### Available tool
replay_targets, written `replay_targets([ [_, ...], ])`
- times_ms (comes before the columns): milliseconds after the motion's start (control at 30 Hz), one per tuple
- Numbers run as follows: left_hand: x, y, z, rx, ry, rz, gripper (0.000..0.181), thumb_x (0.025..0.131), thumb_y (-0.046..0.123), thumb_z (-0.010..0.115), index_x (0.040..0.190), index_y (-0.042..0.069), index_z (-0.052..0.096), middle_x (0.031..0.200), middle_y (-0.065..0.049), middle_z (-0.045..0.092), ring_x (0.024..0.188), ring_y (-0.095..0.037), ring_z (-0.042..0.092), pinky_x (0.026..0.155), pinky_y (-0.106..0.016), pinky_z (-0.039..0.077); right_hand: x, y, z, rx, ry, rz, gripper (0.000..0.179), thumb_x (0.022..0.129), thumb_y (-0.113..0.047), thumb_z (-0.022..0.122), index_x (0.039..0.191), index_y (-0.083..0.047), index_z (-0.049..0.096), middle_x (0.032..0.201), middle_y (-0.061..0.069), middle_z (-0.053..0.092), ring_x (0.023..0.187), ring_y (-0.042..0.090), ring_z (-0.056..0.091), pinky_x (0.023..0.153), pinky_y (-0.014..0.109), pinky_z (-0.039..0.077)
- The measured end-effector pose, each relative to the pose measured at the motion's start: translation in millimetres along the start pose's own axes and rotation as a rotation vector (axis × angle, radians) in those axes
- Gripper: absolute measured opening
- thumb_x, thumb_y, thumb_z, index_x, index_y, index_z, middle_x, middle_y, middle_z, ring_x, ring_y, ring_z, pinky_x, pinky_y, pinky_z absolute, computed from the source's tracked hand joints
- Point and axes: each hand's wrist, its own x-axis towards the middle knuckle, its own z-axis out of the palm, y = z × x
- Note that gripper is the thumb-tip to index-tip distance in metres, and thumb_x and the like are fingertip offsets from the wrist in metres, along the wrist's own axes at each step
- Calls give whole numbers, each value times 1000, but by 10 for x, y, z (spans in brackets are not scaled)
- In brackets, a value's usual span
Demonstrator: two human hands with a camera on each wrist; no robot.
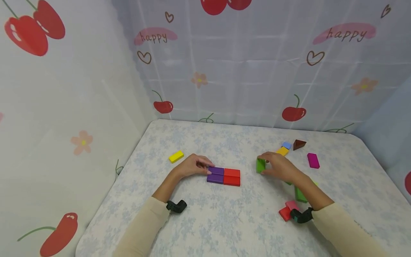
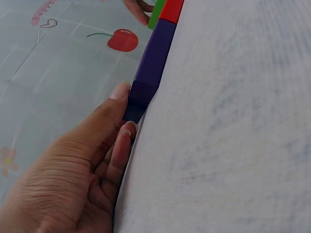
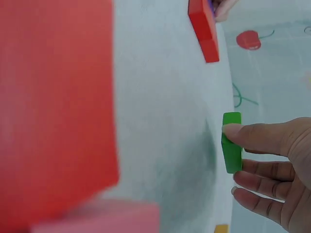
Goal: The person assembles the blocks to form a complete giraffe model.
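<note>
My left hand (image 1: pixel 194 166) is at the left end of the purple blocks (image 1: pixel 215 178), thumb and fingers pinching that end. In the left wrist view the thumb lies at the upper corner of the purple end (image 2: pixel 149 63) and the fingertips are below it. Red blocks (image 1: pixel 232 177) sit flush against the purple ones, forming one rectangle. Further right, my right hand (image 1: pixel 280 166) pinches a green block (image 1: pixel 260 165) between thumb and fingers, a short gap from the red ones. The right wrist view shows the thumb across the green block (image 3: pixel 232 154).
A yellow block (image 1: pixel 176 156) lies beyond the left hand. Behind the right hand are an orange block (image 1: pixel 282 151), a blue one (image 1: pixel 287 145), a brown wedge (image 1: pixel 299 144) and a magenta block (image 1: pixel 313 160). Under the right forearm lie green (image 1: pixel 300 195), red (image 1: pixel 285 213) and pink (image 1: pixel 292 205) pieces.
</note>
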Motion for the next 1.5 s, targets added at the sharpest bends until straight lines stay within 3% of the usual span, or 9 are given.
replay_targets([
  [200,4,3,-18,0,2,-6,28,87,13,82,115,14,79,110,0,73,82,-19,66,74,-29,54,-19,-241,-23,25,31,-32,52,83,-12,85,128,3,67,125,20,66,112,37,64,88,46,57],
  [433,4,-23,-11,-16,-5,9,28,87,12,83,115,13,79,110,-1,73,81,-19,66,73,-29,54,-82,-583,23,-20,46,-51,52,83,-20,86,130,-5,69,128,16,65,117,36,62,88,48,56],
  [800,2,-16,-19,-26,0,15,27,87,10,82,114,13,79,110,-1,73,80,-20,65,73,-29,54,-125,-1058,275,-52,88,-195,53,81,-29,88,128,-9,71,126,9,66,113,26,64,83,42,58],
  [1200,-5,-2,-10,-21,-7,6,28,88,11,81,116,12,79,111,-1,73,81,-20,66,73,-29,55,-155,-1495,582,-108,28,-335,50,81,-32,88,124,-9,74,122,7,67,106,20,67,76,34,58],
  [1500,-7,12,-14,-9,-4,11,27,87,12,82,114,13,79,110,1,73,82,-20,66,73,-29,54,-118,-1639,736,-164,-28,-350,50,82,-34,87,124,-10,74,124,5,66,110,20,64,80,34,58],
])
